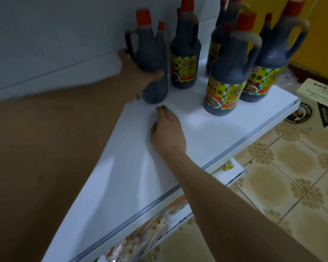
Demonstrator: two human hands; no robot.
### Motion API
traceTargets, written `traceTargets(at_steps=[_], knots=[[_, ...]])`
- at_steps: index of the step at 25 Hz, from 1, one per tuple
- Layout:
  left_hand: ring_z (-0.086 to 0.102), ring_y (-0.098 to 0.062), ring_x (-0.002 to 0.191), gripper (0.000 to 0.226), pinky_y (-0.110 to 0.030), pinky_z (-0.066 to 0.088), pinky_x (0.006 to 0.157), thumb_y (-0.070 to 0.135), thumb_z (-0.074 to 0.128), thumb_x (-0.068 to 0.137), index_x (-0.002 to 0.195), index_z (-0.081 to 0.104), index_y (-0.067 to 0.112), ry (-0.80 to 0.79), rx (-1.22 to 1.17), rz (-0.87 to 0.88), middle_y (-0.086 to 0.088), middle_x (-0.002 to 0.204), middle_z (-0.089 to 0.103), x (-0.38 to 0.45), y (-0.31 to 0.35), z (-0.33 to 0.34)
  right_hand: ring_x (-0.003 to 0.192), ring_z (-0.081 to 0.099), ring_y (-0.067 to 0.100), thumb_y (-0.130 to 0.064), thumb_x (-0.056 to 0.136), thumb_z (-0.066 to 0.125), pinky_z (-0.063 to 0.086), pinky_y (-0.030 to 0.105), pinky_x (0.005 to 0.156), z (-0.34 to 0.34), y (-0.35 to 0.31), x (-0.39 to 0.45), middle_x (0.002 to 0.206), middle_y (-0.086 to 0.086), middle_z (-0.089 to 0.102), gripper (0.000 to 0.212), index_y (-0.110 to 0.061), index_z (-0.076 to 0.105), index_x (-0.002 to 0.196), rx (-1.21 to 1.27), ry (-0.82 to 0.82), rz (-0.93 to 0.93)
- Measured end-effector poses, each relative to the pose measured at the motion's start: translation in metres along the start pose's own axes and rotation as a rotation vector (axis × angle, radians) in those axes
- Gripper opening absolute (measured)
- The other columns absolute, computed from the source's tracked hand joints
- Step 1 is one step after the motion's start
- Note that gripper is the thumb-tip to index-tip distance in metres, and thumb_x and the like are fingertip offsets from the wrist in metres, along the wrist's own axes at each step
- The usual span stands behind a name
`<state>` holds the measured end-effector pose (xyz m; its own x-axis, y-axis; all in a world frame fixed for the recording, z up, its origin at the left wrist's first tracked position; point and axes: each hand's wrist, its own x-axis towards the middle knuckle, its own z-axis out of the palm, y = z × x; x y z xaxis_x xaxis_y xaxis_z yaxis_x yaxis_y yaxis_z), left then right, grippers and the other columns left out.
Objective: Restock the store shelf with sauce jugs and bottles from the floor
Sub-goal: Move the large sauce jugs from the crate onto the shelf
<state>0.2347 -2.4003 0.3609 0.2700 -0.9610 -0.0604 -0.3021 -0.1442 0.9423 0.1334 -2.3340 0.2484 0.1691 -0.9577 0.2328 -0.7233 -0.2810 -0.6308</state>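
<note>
A dark sauce jug point(152, 69) with a red cap stands at the back left of the white shelf point(206, 137), close to the wall, its label turned away; the left hand point(140, 76) wraps round its lower body, probably to seat it in the back row or swing the label forward. Four more labelled jugs point(186, 59) stand just to its right. The right hand point(167, 133) rests relaxed on the bare shelf, holding nothing, likely for balance.

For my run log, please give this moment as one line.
left hand: grips jug on shelf | right hand: empty, over shelf | other jugs: upright
</note>
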Motion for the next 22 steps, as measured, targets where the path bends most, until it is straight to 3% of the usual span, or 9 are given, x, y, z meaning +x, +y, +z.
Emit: traceTargets(at_steps=[3, 5, 8, 12, 14, 17, 22], knots=[[0.040, -0.020, 0.135, 0.101, -0.035, 0.041, 0.107, 0.030, 0.077, 0.084, 0.154, 0.004, 0.028, 0.009, 0.035, -0.069, -0.007, 0.155, 0.030, -0.047, -0.034, -0.004, 0.110, 0.054, 0.039, -0.003, 0.088, 0.047, 0.040, 0.044, 0.102, 0.006, 0.002, -0.004, 0.115, 0.020, 0.061, 0.033, 0.003, 0.061, 0.118, -0.215, -0.026, -0.078], [0.042, -0.021, 0.134, 0.088, -0.034, 0.039, 0.110, 0.038, 0.071, 0.088, 0.153, 0.012, 0.031, 0.033, 0.093, -0.075, -0.006, 0.152, 0.035, -0.078, -0.054, -0.010, 0.119, 0.050, 0.038, -0.006, 0.093, 0.042, 0.036, 0.044, 0.107, 0.004, -0.008, 0.001, 0.124, 0.020, 0.057, 0.036, 0.001, 0.058, 0.125, -0.333, -0.104, -0.024], [0.046, -0.022, 0.132, 0.066, -0.024, 0.036, 0.100, 0.038, 0.058, 0.096, 0.150, 0.022, 0.031, 0.046, 0.209, -0.086, -0.003, 0.151, 0.038, -0.114, -0.073, -0.018, 0.128, 0.043, 0.035, -0.013, 0.099, 0.036, 0.032, 0.046, 0.109, 0.003, -0.035, -0.010, 0.137, 0.017, 0.050, 0.040, -0.004, 0.052, 0.134, -0.494, -0.215, 0.045], [0.047, -0.018, 0.131, 0.048, -0.026, 0.037, 0.105, 0.034, 0.049, 0.101, 0.146, 0.031, 0.029, 0.066, 0.159, -0.034, -0.001, 0.148, 0.043, -0.178, -0.086, -0.041, 0.100, 0.059, 0.031, -0.005, 0.087, 0.056, 0.047, 0.039, 0.087, 0.010, -0.069, -0.100, 0.111, 0.015, 0.062, 0.033, -0.001, 0.060, 0.120, -0.197, 0.003, -0.133], [0.046, -0.008, 0.133, 0.041, -0.027, 0.036, 0.112, 0.027, 0.046, 0.103, 0.144, 0.038, 0.025, 0.066, 0.134, 0.056, 0.004, 0.146, 0.047, -0.227, -0.097, -0.059, 0.092, 0.057, 0.027, -0.005, 0.085, 0.058, 0.046, 0.031, 0.078, 0.015, -0.088, -0.164, 0.105, 0.013, 0.062, 0.031, 0.000, 0.061, 0.116, -0.003, 0.073, -0.208], [0.047, 0.003, 0.131, 0.036, -0.024, 0.037, 0.113, 0.015, 0.040, 0.104, 0.139, 0.047, 0.018, 0.045, 0.201, 0.263, 0.010, 0.140, 0.055, -0.305, -0.118, -0.083, 0.095, 0.052, 0.021, -0.007, 0.089, 0.056, 0.039, 0.021, 0.073, 0.024, -0.109, -0.238, 0.108, 0.012, 0.060, 0.032, 0.002, 0.059, 0.120, 0.298, 0.004, -0.187], [0.059, -0.009, 0.116, 0.027, -0.030, 0.049, 0.099, 0.006, 0.041, 0.102, 0.126, 0.053, 0.006, 0.213, 0.203, 0.241, -0.003, 0.121, 0.061, -0.407, -0.180, -0.126, 0.093, 0.055, 0.031, 0.002, 0.086, 0.055, 0.045, 0.035, 0.072, 0.062, -0.130, -0.340, 0.105, 0.019, 0.059, 0.030, 0.003, 0.059, 0.116, 0.404, -0.139, -0.285]])
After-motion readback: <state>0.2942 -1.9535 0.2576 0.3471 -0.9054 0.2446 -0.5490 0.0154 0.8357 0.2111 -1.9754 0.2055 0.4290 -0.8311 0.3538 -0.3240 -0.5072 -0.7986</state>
